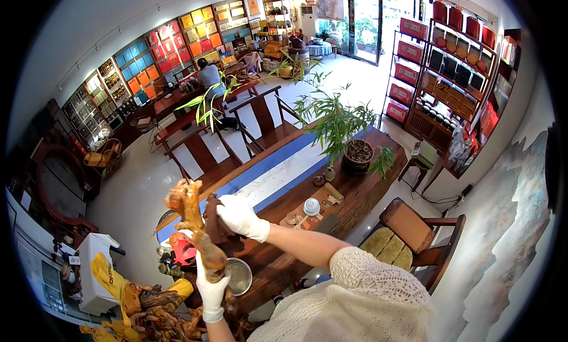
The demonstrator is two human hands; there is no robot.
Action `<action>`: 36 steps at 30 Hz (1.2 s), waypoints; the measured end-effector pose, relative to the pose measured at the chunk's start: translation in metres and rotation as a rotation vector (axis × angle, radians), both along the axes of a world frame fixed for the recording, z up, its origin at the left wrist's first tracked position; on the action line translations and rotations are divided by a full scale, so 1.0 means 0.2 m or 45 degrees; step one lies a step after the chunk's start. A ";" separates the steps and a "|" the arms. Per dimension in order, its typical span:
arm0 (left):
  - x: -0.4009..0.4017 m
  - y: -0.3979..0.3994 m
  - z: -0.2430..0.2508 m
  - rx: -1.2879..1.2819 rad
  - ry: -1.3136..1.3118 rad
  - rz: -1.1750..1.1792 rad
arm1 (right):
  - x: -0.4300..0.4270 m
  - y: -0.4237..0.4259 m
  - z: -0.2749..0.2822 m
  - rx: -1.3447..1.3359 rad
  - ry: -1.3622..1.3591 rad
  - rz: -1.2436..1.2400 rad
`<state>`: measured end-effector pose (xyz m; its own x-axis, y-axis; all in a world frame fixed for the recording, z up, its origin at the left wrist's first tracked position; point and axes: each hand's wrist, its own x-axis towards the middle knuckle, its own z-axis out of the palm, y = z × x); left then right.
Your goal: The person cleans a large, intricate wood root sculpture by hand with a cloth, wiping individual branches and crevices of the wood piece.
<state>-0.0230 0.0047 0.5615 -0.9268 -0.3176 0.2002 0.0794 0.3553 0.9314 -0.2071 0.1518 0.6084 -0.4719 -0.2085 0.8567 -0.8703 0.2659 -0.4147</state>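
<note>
My left hand (211, 289), in a white glove, grips the lower end of a knobbly piece of polished wood, perhaps a root carving (205, 244). The wood stands nearly upright in front of me, its pale amber top branching into lumps. My right hand (242, 215), also in a white glove, is closed on a dark brown cloth (217, 226) beside the wood's upper part. Whether the cloth touches the wood I cannot tell. A round metal basin (239, 275) sits on the wooden table (270, 271) just right of my left hand.
Left of the wood is a red and black object (182, 249). Gnarled wood pieces (164, 322) and yellow cloth (106, 275) crowd the lower left. A potted bamboo-like plant (357, 155), a lidded white cup (311, 206) and a blue-and-white runner (275, 173) occupy the table. Beyond it, a person (208, 80) sits.
</note>
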 end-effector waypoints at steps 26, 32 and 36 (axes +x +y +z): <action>0.42 -0.59 0.26 0.080 0.120 0.080 | 0.64 -0.82 0.44 -0.545 -1.047 0.748; 0.51 -0.64 0.18 -0.011 0.228 0.252 | 0.67 -1.06 0.14 -0.686 -0.886 0.695; 0.51 -0.54 0.26 -0.203 0.334 0.558 | 0.56 -1.10 -0.26 -0.529 -0.644 0.357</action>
